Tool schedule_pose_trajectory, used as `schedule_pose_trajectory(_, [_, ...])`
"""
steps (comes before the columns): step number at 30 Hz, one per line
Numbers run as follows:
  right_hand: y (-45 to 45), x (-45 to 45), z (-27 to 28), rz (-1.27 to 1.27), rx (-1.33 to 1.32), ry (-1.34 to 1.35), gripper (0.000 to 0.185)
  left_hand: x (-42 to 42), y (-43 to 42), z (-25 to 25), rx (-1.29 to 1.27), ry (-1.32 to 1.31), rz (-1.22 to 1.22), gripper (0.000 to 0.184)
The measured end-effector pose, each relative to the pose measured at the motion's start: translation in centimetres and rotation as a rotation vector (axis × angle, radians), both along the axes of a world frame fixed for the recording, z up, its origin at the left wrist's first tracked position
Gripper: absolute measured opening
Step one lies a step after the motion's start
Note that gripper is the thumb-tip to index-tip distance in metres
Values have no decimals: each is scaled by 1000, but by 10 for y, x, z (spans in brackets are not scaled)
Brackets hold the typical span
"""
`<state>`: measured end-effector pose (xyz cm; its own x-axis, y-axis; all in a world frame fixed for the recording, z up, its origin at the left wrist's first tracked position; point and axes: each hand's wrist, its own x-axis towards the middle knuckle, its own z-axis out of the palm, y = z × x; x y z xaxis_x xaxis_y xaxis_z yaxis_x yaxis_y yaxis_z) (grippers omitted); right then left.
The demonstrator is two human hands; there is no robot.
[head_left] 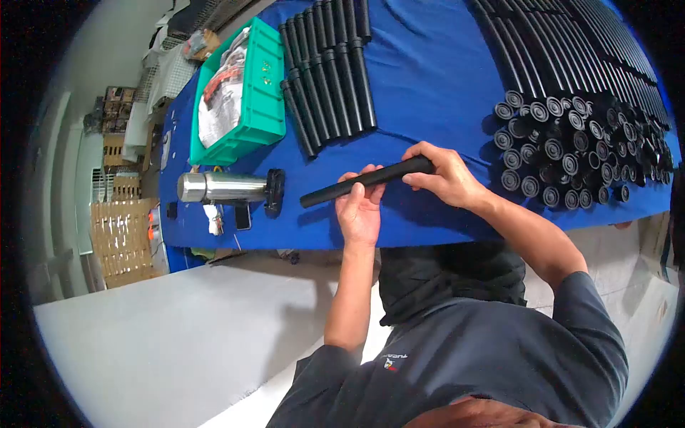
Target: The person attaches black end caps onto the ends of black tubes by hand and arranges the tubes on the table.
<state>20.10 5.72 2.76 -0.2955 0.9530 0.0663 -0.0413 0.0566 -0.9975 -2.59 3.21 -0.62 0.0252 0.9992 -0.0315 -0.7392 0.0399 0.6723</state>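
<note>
A black tube is held in both hands above the blue cloth, tilted slightly up toward the right. My left hand supports it near the middle, palm up, with the thumb across the top. At the tube's right end, my right hand grips with thumb and fingers and covers that end. Several similar black tubes lie side by side just beyond my left hand. To the right of my right hand is a pile of round black caps with ringed faces.
A green crate holding pale and orange-marked material stands at the left. Near it lie a steel flask, a black strap-like item and a phone. Many long black tubes fill the far right of the blue cloth.
</note>
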Motion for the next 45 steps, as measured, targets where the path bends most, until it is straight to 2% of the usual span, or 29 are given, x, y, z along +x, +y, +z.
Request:
schedule_pose_trajectory(18, [1, -1, -4, -3, -10, -39, 29, 1, 1, 2, -8, -16, -26, 23])
schedule_pose_trajectory(21, [3, 1, -7, 55, -25, 54, 27, -3, 2, -1, 34, -68, -69, 23])
schedule_pose_trajectory(24, [3, 3, 5, 130, -344, 153, 26, 0, 3, 3, 42, -84, -76, 23])
schedule_pose_trajectory(28, [6, 4, -8, 74, -75, 15, 28, 0, 4, 3, -15, -53, -53, 22])
schedule_pose_trajectory(31, [5, 2, -3, 69, -149, 130, 28, -4, 5, -1, 0, -75, -87, 23])
schedule_pose_trajectory(34, [7, 8, 5, 193, -337, 92, 28, -3, 4, 2, -30, -64, -101, 23])
schedule_pose_trajectory(37, [8, 6, -6, 143, -335, 182, 29, 2, 4, 10, -13, -12, -61, 22])
schedule_pose_trajectory(40, [8, 8, -1, 80, -346, 271, 29, -9, 9, 10, -58, -29, 95, 32])
schedule_pose_trajectory(42, [10, 9, -2, 70, -341, 333, 28, -42, 17, -12, -60, -27, 191, 44])
schedule_pose_trajectory(43, [10, 9, -2, 61, -341, 366, 28, -48, 25, -5, -11, -2, 228, 48])
schedule_pose_trajectory(45, [10, 11, -2, 77, -351, 346, 28, -52, 37, 12, -111, 30, 356, 62])
